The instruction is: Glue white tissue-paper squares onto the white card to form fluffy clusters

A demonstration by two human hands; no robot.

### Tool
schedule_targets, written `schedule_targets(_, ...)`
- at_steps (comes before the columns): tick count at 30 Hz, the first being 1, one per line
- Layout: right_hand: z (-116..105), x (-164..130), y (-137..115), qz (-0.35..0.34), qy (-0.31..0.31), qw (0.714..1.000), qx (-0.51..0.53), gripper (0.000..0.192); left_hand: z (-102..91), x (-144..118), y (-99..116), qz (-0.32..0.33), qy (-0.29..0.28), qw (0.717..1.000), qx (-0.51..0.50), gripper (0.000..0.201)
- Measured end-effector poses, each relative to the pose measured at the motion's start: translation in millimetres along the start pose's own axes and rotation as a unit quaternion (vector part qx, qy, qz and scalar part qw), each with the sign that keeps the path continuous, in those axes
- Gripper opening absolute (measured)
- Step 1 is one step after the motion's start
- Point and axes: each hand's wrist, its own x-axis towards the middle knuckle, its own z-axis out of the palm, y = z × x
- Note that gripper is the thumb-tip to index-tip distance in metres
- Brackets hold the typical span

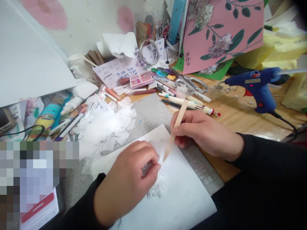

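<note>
You are working over a large white sheet of paper (182,198) lying on a grey cutting mat (153,111) at the front of a cluttered wooden desk (242,118). Behind the mat to the left sits a loose heap of white paper scraps (105,124), and at the right edge a blue glue gun (257,88) rests on its stand, well apart from your hands. A pink flower collage (223,28) leans at the back, with scissors (192,83) and a row of pens (189,103) between it and the mat.

Your left hand (129,185) is curled, its fingertips pinching a small crumpled white paper piece (157,166) down against the sheet. Your right hand (203,132) grips a flat wooden stick (175,129) like a pen, tip slanted down and touching that piece beside your left fingertips.

By the look of it, you are in the shaping or pressing step on 1 small tissue piece, with more frilled bits already lying just below it. The next move likely calls for light, short pressure from the stick tip while your left fingers hold the piece firm, since thin paper should tear easily.
</note>
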Motion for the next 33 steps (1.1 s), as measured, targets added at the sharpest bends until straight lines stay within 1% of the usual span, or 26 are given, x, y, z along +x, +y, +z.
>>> schedule_targets(2, -3, -3, 1, -0.005, -0.017, 1.000, 0.013, 0.012, 0.6, -1, 0, 0.004, 0.005, 1.000, 0.001, 0.014)
schedule_targets(5, -4, -7, 4, -0.039, -0.051, 0.998, -0.016, 0.013, 1.1, -1, 0, 0.007, 0.010, 1.000, 0.005, 0.014)
schedule_targets(8, -3, -9, 6, -0.065, -0.041, 0.997, -0.032, 0.013, 0.1, -1, 0, 0.008, 0.008, 1.000, -0.003, 0.014)
schedule_targets(12, -1, -9, 6, -0.079, -0.012, 0.997, -0.016, 0.012, -2.7, 0, -2, 0.027, -0.004, 0.999, -0.024, 0.014)
schedule_targets(16, 1, -8, 4, -0.077, -0.017, 0.996, -0.047, 0.012, -4.1, 1, -3, 0.036, -0.001, 0.999, -0.030, 0.016)
schedule_targets(19, 3, -6, 2, -0.081, -0.022, 0.992, -0.098, 0.013, -3.9, 1, -3, 0.024, 0.003, 0.999, -0.028, 0.016)
schedule_targets(21, 4, -5, 1, -0.078, -0.023, 0.988, -0.129, 0.014, -3.5, 1, -3, 0.010, 0.001, 1.000, -0.020, 0.012)
schedule_targets(23, 4, -4, 0, -0.073, -0.029, 0.986, -0.150, 0.014, -2.9, 0, -3, -0.007, -0.003, 1.000, -0.007, 0.006)
schedule_targets(25, 5, -3, -2, -0.067, -0.036, 0.983, -0.164, 0.015, -2.2, 0, -3, -0.011, -0.010, 1.000, 0.003, 0.007)
schedule_targets(27, 5, -1, -3, -0.055, -0.040, 0.982, -0.174, 0.016, -1.5, 0, -2, 0.001, -0.016, 1.000, 0.005, 0.004)
schedule_targets(30, 5, 1, -4, -0.035, -0.039, 0.982, -0.182, 0.015, -0.8, 0, -1, 0.014, -0.018, 1.000, 0.002, 0.012)
schedule_targets(32, 4, 2, -4, -0.031, -0.041, 0.985, -0.164, 0.013, -0.8, 0, 0, 0.009, -0.016, 1.000, 0.002, 0.014)
schedule_targets(33, 3, 2, -3, -0.029, -0.037, 0.989, -0.137, 0.013, -0.9, -1, 0, 0.007, -0.012, 1.000, 0.002, 0.014)
